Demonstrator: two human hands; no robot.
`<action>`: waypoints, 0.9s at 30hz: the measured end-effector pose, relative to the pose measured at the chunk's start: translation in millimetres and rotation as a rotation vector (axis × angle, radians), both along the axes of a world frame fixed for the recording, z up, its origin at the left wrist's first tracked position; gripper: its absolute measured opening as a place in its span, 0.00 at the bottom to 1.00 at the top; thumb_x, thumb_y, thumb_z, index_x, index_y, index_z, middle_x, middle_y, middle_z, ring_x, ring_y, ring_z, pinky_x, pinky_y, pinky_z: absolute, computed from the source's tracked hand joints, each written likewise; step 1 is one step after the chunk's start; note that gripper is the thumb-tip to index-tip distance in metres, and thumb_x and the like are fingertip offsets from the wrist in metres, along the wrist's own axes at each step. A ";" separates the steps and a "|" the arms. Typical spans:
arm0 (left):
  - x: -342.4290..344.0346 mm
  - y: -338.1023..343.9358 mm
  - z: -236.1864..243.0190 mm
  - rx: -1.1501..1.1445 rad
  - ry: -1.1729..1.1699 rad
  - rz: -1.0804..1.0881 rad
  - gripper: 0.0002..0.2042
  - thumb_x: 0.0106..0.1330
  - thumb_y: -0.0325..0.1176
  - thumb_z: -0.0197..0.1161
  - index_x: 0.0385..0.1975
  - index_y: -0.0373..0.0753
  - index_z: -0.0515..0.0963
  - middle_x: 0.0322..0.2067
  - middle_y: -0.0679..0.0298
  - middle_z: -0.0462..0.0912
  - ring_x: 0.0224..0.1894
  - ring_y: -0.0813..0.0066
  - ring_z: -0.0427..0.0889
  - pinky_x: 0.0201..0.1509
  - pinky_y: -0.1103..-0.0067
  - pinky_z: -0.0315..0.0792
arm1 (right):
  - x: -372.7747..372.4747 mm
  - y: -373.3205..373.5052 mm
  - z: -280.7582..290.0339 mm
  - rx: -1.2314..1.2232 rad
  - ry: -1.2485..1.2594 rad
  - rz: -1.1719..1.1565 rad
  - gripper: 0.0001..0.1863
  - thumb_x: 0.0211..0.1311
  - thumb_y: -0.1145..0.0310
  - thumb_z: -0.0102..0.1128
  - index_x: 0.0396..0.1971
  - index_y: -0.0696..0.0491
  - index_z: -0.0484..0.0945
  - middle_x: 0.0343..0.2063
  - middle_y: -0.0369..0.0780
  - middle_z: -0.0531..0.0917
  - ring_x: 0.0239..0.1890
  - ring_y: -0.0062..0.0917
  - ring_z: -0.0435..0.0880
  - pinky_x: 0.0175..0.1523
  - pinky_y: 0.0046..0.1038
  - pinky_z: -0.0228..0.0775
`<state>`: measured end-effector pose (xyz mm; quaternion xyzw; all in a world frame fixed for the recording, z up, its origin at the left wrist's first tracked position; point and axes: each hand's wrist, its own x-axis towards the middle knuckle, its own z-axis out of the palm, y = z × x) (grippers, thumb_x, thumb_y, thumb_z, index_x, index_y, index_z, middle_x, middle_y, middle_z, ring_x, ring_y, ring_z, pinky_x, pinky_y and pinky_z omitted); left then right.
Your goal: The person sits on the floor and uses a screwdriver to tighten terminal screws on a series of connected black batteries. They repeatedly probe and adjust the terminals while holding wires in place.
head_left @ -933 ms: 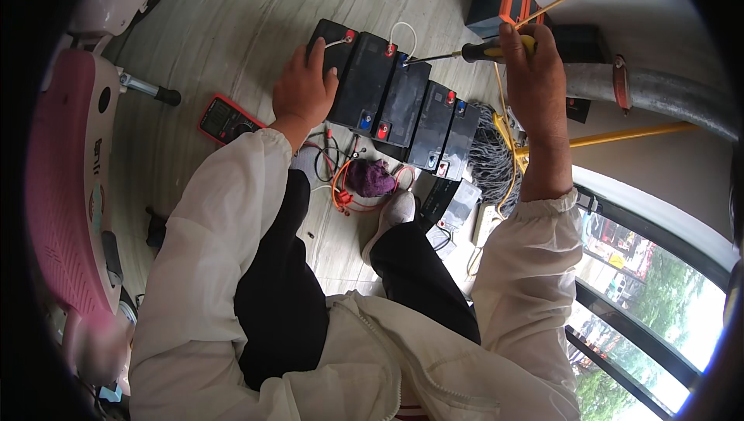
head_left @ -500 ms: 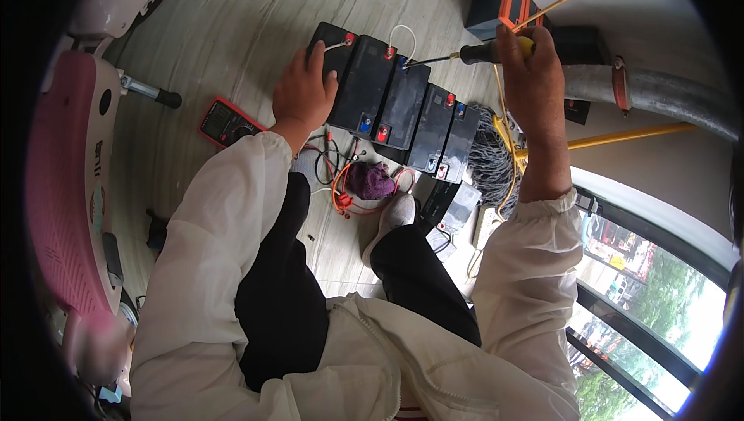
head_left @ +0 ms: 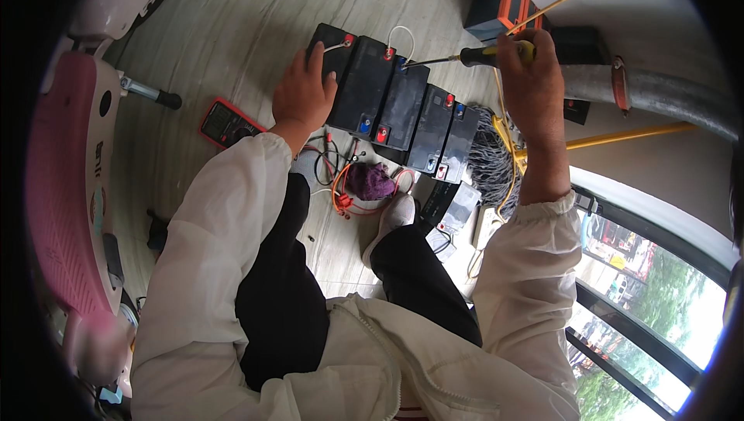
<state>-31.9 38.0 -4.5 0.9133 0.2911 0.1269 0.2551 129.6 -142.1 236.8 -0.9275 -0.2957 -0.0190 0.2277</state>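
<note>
Several black batteries stand side by side on the floor, with red and blue terminals. My left hand (head_left: 304,89) rests with fingers spread on the leftmost battery (head_left: 332,36). In my right hand (head_left: 532,72) is a screwdriver (head_left: 478,56) with a black and yellow handle, held nearly level. Its tip meets the blue terminal (head_left: 402,66) at the far end of the third battery (head_left: 404,103). A white wire (head_left: 402,28) arches from the second battery's red terminal (head_left: 389,53) toward that blue one. Further right stand two more batteries (head_left: 431,128).
A red multimeter (head_left: 229,122) lies left of the batteries. Red and black leads (head_left: 339,181) and a purple cloth (head_left: 370,181) lie between my feet. A grey mop head (head_left: 493,159) sits at the right, near a metal pipe (head_left: 659,91). A pink scooter (head_left: 74,173) stands at far left.
My right hand and the screwdriver handle have shifted very slightly downward in view, while the tip stays at the blue terminal. The left hand has not moved.
</note>
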 end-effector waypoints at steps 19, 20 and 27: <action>0.0 0.1 0.6 0.005 0.019 -0.002 0.29 0.70 0.45 0.58 0.69 0.47 0.62 0.57 0.54 0.71 0.54 0.50 0.78 0.51 0.58 0.77 | -6.6 5.3 0.7 0.017 -0.037 0.076 0.20 0.70 0.54 0.61 0.47 0.55 0.72 0.34 0.50 0.86 0.36 0.43 0.89 0.45 0.39 0.81; -0.1 0.1 0.8 0.003 0.020 -0.002 0.29 0.70 0.45 0.58 0.69 0.47 0.62 0.57 0.54 0.71 0.54 0.50 0.78 0.51 0.58 0.77 | -7.4 6.1 1.0 -0.004 -0.037 0.047 0.19 0.69 0.56 0.61 0.47 0.55 0.72 0.34 0.51 0.86 0.36 0.43 0.89 0.45 0.39 0.81; -0.1 0.3 -1.4 0.004 0.034 0.002 0.29 0.71 0.46 0.57 0.70 0.47 0.62 0.59 0.53 0.70 0.55 0.50 0.77 0.52 0.57 0.77 | -5.0 6.2 4.9 -0.050 -0.025 0.061 0.18 0.67 0.59 0.61 0.47 0.56 0.73 0.34 0.51 0.86 0.39 0.41 0.89 0.45 0.37 0.81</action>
